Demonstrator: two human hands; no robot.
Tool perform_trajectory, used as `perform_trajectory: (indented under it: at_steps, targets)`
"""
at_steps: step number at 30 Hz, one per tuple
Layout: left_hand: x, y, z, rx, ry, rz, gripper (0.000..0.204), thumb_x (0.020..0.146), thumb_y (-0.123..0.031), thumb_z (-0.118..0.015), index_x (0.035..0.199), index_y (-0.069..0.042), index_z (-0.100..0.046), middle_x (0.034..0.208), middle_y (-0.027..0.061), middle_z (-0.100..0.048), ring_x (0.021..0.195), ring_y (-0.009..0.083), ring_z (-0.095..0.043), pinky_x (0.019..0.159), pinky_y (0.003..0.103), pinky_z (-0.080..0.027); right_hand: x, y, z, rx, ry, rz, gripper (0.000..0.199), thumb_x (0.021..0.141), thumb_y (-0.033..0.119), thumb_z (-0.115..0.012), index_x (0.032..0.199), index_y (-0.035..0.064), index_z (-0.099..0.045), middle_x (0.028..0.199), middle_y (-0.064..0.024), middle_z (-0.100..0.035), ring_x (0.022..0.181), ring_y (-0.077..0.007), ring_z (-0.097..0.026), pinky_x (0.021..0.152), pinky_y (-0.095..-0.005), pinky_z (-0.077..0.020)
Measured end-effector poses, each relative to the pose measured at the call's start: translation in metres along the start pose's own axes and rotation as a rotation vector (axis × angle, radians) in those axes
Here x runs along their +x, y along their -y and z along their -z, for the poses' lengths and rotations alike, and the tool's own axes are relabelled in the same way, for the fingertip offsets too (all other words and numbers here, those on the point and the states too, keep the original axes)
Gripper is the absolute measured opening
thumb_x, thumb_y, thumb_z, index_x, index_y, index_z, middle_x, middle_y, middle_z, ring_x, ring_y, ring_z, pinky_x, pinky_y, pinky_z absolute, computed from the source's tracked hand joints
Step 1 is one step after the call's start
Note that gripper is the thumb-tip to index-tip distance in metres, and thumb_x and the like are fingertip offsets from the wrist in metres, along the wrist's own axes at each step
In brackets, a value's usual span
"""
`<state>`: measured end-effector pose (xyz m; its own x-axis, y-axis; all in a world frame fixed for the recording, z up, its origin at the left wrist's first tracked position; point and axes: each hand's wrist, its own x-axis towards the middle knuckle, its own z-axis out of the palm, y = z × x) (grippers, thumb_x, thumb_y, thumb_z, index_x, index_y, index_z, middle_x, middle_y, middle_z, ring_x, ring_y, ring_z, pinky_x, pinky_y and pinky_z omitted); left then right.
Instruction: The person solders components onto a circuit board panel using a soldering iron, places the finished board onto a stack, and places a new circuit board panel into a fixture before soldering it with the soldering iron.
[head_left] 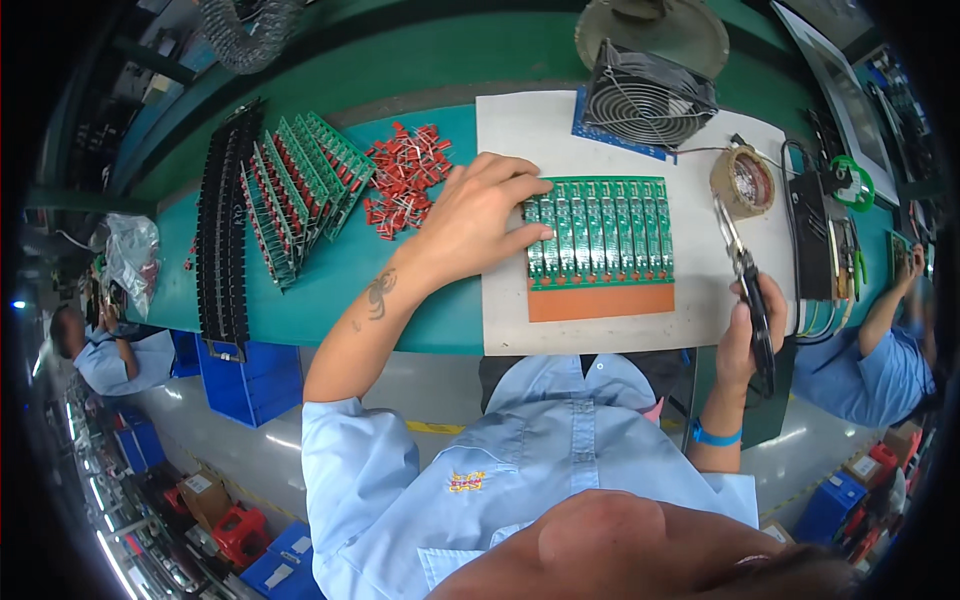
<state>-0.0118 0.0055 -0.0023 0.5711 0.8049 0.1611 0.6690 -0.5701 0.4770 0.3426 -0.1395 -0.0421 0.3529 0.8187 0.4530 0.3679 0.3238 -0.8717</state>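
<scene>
A green circuit board panel [600, 230], made of several narrow strips side by side, lies on an orange-brown plate [602, 303] in front of me. My left hand [482, 212] holds the panel's left edge, its thumb and index finger resting on the top. In my right hand [752, 325], to the right of the panel, is what looks like a soldering iron [745, 275], with a bright metal front and a black handle. Its tip points away from me, beside a tan tape roll [742, 182] with silvery bits inside.
Red two-legged components [405, 175] lie heaped left of the white sheet [505, 315]. Farther left stand several populated boards [305, 190] and a black slotted rack [222, 230]. A black fan [648, 105] stands at the back. A tool holder [818, 235] is at right; co-workers sit on both sides.
</scene>
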Motion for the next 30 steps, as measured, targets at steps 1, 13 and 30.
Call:
perform_trajectory:
  at_steps: [1,13,30]
  targets:
    - [-0.002,0.002,-0.001,-0.025,0.004,-0.02,0.048,0.087,-0.022,-0.087,0.131,-0.007,-0.075,0.139,0.0077,-0.07,0.127,0.0284,-0.061,0.11,0.043,-0.046,-0.001,0.005,-0.002,0.094,0.054,0.048,0.041,0.094,0.019,-0.071,0.131,0.0007,-0.065,0.113,-0.017,-0.07,0.097,-0.0256,-0.061,0.09,-0.0394,-0.0509]
    - [-0.01,0.014,-0.004,-0.096,-0.058,-0.079,0.047,0.087,-0.023,-0.087,0.129,-0.006,-0.075,0.137,0.0095,-0.069,0.123,0.0292,-0.061,0.105,0.043,-0.047,0.008,0.057,-0.059,0.063,0.546,0.173,0.034,0.082,0.015,-0.081,0.111,0.0002,-0.077,0.102,-0.013,-0.075,0.091,-0.0308,-0.061,0.091,-0.0439,-0.051]
    - [-0.013,0.011,-0.002,-0.109,-0.057,-0.037,0.044,0.084,-0.015,-0.086,0.125,0.0,-0.076,0.137,0.0126,-0.072,0.123,0.0314,-0.066,0.106,0.044,-0.054,0.012,0.044,-0.099,0.019,0.581,0.114,0.041,0.07,0.0,-0.081,0.111,0.0011,-0.078,0.094,-0.0097,-0.076,0.091,-0.0275,-0.063,0.09,-0.0395,-0.0515]
